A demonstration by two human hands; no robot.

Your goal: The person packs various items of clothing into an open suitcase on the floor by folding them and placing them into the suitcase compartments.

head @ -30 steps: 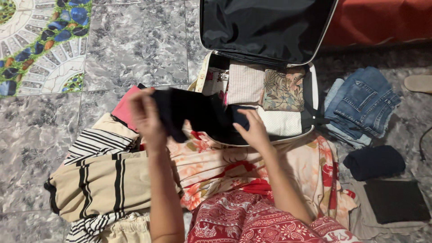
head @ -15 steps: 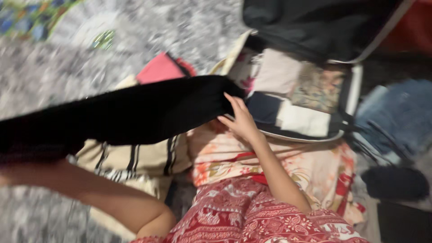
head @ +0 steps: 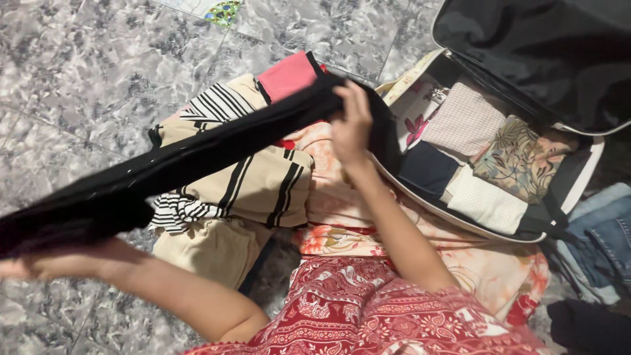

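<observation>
Both hands, left hand (head: 29, 266) & right hand (head: 351, 125), stretch black garment (head: 197, 154) over suitcase (head: 585, 177).

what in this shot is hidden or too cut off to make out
- Left hand, head view: fingers run off the left edge, so its grip on the black garment is unclear.
- Black garment: motion-blurred, kind unclear.
- Suitcase lid: cut by the top and right edges.
- Jeans: cropped at the right edge.
- Right hand: fingertips buried in the cloth.
</observation>
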